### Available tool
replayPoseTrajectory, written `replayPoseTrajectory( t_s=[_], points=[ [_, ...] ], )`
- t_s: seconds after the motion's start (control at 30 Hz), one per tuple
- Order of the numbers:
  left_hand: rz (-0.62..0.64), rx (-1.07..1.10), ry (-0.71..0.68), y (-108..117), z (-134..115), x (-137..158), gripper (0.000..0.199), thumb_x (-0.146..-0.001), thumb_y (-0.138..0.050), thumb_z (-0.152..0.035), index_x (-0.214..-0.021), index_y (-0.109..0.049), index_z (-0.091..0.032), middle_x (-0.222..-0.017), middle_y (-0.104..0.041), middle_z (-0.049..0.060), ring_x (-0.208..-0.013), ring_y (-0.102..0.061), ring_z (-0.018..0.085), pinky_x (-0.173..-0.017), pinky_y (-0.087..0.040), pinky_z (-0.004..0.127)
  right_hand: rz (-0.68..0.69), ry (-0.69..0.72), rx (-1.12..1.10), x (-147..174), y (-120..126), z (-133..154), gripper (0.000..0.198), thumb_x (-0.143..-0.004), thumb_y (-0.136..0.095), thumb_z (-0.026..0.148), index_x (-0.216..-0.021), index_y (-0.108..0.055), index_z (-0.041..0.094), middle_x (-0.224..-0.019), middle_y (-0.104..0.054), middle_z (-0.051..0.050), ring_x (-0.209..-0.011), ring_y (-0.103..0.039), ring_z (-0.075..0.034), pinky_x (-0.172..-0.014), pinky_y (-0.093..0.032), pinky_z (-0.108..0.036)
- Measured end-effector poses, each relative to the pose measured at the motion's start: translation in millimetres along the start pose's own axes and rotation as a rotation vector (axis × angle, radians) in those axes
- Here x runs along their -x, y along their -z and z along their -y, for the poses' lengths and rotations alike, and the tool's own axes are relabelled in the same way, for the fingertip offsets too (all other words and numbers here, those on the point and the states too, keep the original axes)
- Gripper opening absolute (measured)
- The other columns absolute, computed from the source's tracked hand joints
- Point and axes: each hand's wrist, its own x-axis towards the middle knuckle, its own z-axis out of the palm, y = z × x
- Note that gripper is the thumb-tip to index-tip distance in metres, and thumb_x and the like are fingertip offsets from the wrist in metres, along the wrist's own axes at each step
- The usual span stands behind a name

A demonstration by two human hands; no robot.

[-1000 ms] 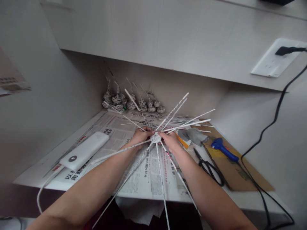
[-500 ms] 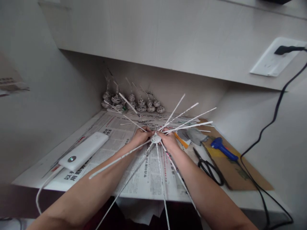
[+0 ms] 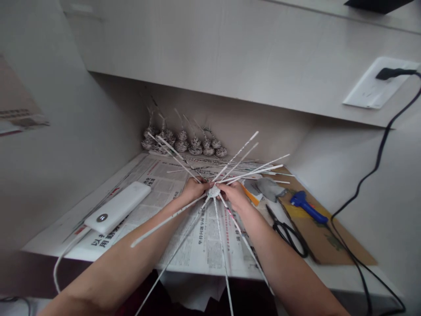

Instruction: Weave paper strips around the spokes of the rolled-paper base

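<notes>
A small round woven paper piece (image 3: 213,192) is held above the newspaper-covered table, with several thin rolled-paper strips (image 3: 219,232) spreading out from it like spokes. My left hand (image 3: 195,188) pinches its left edge between thumb and fingers. On the opposite edge, my right hand (image 3: 232,193) grips it near the bases of the strips that point away to the upper right. Fingertips of both hands are partly hidden behind the piece and its strips. Some strips hang toward me over the table's front edge.
Several gourd-shaped woven pieces (image 3: 195,147) stand along the back wall. A white power bank (image 3: 119,208) with a cable lies at left. To the right are black-handled scissors (image 3: 289,237) and a blue glue gun (image 3: 307,206) on cardboard (image 3: 345,252). Loose paper sticks (image 3: 243,165) lie behind.
The far strips have shifted, and some on the right now lean differently and lower. Both hands stay on the woven piece. The whole view has moved slightly.
</notes>
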Motion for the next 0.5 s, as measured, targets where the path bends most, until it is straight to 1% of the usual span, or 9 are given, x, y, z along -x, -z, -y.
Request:
replayPoseTrajectory(
  t_s=[0.1,0.2,0.27,0.33,0.43,0.5],
  points=[
    [0.027,-0.018,0.000,-0.4,1.4,0.5,0.024,-0.053,-0.081,-0.032,-0.063,-0.066,-0.015,-0.059,-0.064,0.003,-0.051,-0.054,0.014,-0.049,-0.037,0.024,-0.035,-0.028,-0.021,-1.3,-1.6,-3.6,0.021,-0.057,-0.078,0.029,-0.065,-0.065,0.015,-0.054,-0.064,-0.001,-0.043,-0.056,-0.014,-0.040,-0.046,-0.024],
    [-0.005,-0.128,0.010,-1.0,1.4,1.2,0.025,-0.057,-0.078,-0.034,-0.059,-0.060,-0.016,-0.052,-0.058,0.000,-0.047,-0.048,0.012,-0.045,-0.032,0.023,-0.041,-0.016,-0.035,1.0,-4.5,-5.1,0.027,-0.055,-0.080,0.035,-0.065,-0.064,0.015,-0.053,-0.064,-0.001,-0.042,-0.055,-0.013,-0.039,-0.045,-0.024],
    [-0.050,-0.209,0.015,-2.0,0.5,1.8,0.026,-0.058,-0.076,-0.033,-0.055,-0.055,-0.017,-0.046,-0.052,-0.003,-0.043,-0.042,0.010,-0.043,-0.028,0.023,-0.068,0.017,-0.034,3.5,-7.3,-5.6,0.030,-0.053,-0.081,0.036,-0.066,-0.064,0.015,-0.054,-0.064,0.000,-0.043,-0.055,-0.014,-0.039,-0.044,-0.024],
    [-0.085,-0.245,0.008,-3.5,-1.1,2.6,0.027,-0.061,-0.073,-0.034,-0.053,-0.052,-0.018,-0.044,-0.048,-0.004,-0.042,-0.039,0.009,-0.043,-0.026,0.023,-0.111,0.057,-0.022,5.2,-10.1,-7.4,0.030,-0.052,-0.081,0.036,-0.068,-0.064,0.017,-0.054,-0.064,0.001,-0.044,-0.056,-0.014,-0.040,-0.044,-0.024],
    [-0.111,-0.250,-0.011,-5.4,-4.3,4.2,0.025,-0.062,-0.070,-0.034,-0.055,-0.053,-0.018,-0.046,-0.049,-0.004,-0.044,-0.041,0.010,-0.044,-0.027,0.023,-0.166,0.112,0.051,4.1,-12.0,-13.8,0.027,-0.055,-0.078,0.037,-0.068,-0.065,0.018,-0.056,-0.066,0.001,-0.046,-0.057,-0.016,-0.043,-0.045,-0.025],
    [-0.119,-0.235,-0.011,-5.3,-6.5,4.9,0.021,-0.062,-0.069,-0.032,-0.056,-0.055,-0.017,-0.047,-0.049,-0.004,-0.045,-0.042,0.010,-0.044,-0.028,0.023,-0.181,0.186,0.152,1.3,-10.7,-18.7,0.025,-0.060,-0.075,0.040,-0.070,-0.067,0.018,-0.060,-0.069,-0.001,-0.051,-0.061,-0.018,-0.047,-0.046,-0.026]
  ],
)
